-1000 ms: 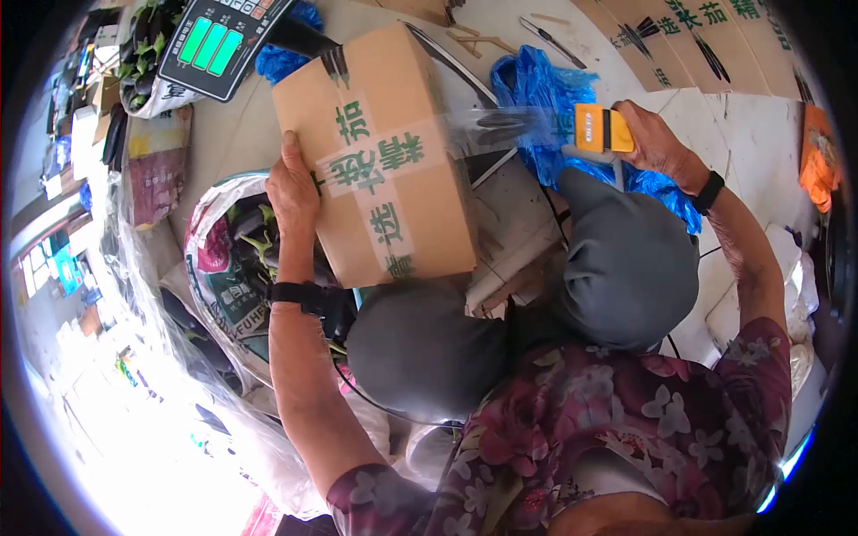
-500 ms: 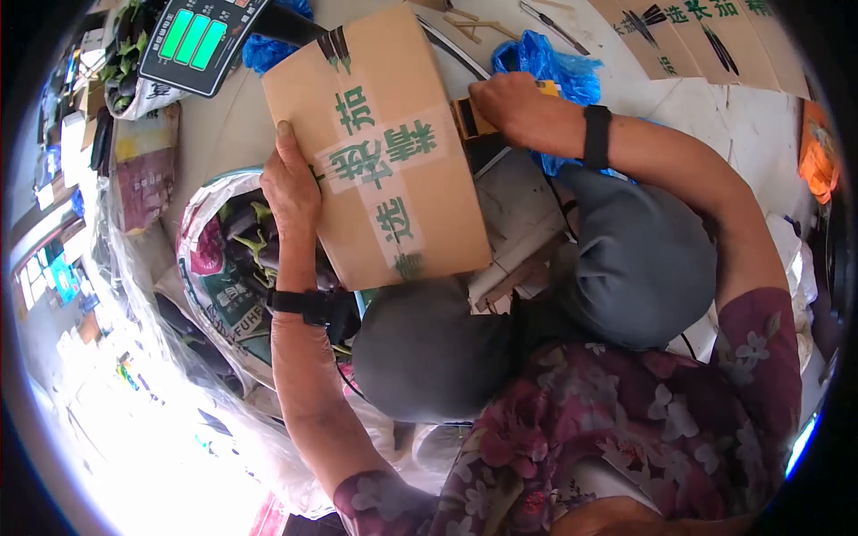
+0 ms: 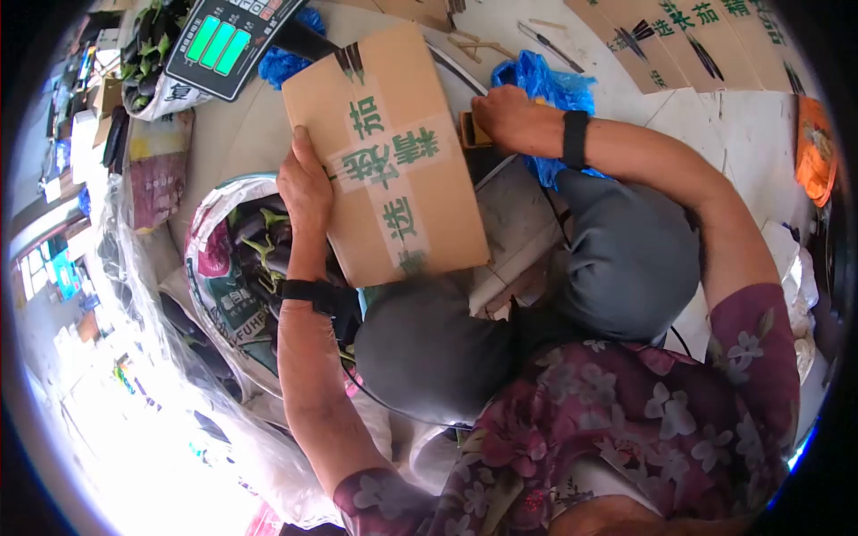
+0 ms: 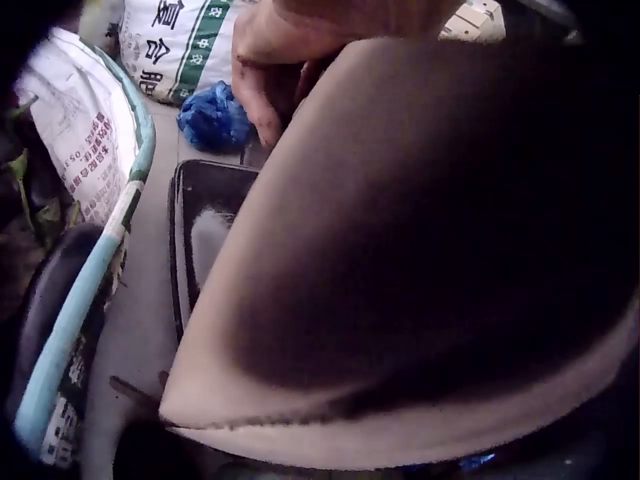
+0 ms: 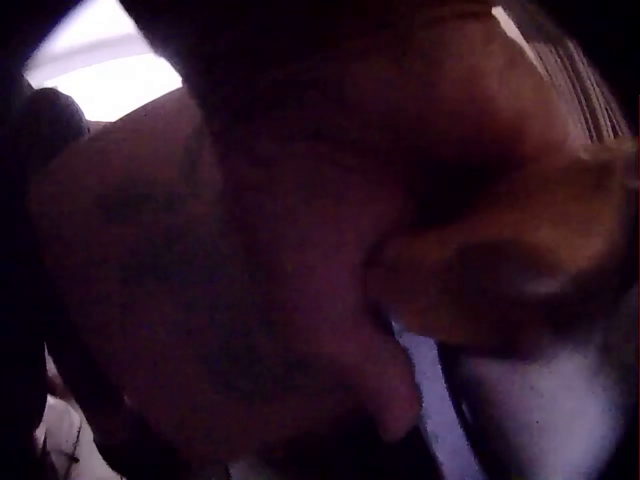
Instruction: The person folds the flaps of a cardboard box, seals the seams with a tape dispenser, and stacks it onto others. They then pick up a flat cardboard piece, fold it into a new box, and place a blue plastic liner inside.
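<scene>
A cardboard box (image 3: 449, 210) with green printing and clear tape across its top stands tilted at the person's knees. The left hand (image 3: 306, 189) grips its left edge, thumb on the top face; in the left wrist view, fingers of that hand (image 4: 285, 60) curl beside the box (image 4: 260, 260). At the box's right side the right hand (image 3: 517, 123) holds a yellow tape dispenser (image 3: 475, 130), mostly covered by the hand. The right wrist view is dark, with the dispenser (image 5: 490, 275) held against the hand (image 5: 320, 240).
Left of the box is an open sack (image 3: 204, 223) of eggplants, with a lit scale display (image 3: 214, 46) above. A blue plastic bag (image 3: 559, 85), a knife (image 3: 550, 46) and flat printed cardboard (image 3: 684, 45) lie beyond the right hand.
The right hand has come left with the dispenser, from the far end of a stretched tape strip to the box's right side. The left hand keeps its hold on the box.
</scene>
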`<state>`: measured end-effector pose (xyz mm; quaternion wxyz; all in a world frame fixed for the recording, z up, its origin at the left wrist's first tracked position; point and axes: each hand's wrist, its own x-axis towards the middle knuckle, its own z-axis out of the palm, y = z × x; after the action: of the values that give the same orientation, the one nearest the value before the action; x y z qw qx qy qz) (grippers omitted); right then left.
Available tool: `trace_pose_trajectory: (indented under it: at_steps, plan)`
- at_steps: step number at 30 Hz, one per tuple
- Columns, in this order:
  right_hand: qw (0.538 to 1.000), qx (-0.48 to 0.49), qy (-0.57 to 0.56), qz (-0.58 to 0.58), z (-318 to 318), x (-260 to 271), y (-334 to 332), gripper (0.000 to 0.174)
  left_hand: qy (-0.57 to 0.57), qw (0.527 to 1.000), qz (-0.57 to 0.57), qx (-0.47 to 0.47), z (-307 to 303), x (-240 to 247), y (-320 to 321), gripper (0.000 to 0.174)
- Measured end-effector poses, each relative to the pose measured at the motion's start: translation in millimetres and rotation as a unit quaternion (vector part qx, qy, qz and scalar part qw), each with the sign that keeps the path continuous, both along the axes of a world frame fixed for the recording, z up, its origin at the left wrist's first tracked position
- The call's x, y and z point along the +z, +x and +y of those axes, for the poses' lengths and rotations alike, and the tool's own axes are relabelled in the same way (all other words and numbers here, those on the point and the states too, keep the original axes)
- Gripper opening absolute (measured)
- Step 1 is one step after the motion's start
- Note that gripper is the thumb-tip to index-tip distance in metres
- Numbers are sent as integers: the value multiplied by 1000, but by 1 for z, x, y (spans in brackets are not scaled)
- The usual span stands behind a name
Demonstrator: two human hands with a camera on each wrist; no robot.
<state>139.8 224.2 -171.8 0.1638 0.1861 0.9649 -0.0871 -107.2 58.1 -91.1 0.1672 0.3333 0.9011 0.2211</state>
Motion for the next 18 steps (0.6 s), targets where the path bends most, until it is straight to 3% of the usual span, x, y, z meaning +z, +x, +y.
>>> trace_pose_trajectory:
  at_steps: [3,5,7,8,9,11,12,13,15,16,17,18]
  plan:
    - [996,-55,3,-65,-1,-15,-8,28,48,998,33,4,-1,-5,-7,73]
    - [997,-40,-45,-49,-1,1,10,30,-6,999,-31,-5,-5,-3,-9,75]
    - [991,-38,-111,62,15,-1,28,34,1,999,-40,8,-5,-3,-8,76]
    - [973,-136,-182,-34,20,4,27,45,12,999,-46,22,-4,-2,-8,77]
    - [974,-133,-181,-35,24,-6,32,45,13,999,-46,25,-4,1,-8,77]
    - [890,-290,-352,16,32,-35,54,46,-12,998,-37,48,-3,3,-6,80]
    - [842,-296,-451,7,31,-26,59,45,-12,998,-41,45,-4,-1,-7,80]
    - [840,-302,-450,5,29,-40,67,45,21,998,-45,28,-7,-5,-10,79]
    - [597,-414,-685,52,20,-64,76,36,52,997,-50,10,-10,-8,-14,79]
    - [547,-433,-712,77,13,-62,79,30,55,995,-79,11,-11,-8,-15,78]
    - [544,-436,-712,77,7,-58,85,30,57,992,-108,11,-11,-7,-15,77]
    - [512,-412,-753,34,5,-54,88,30,42,996,-83,9,-10,-8,-15,78]
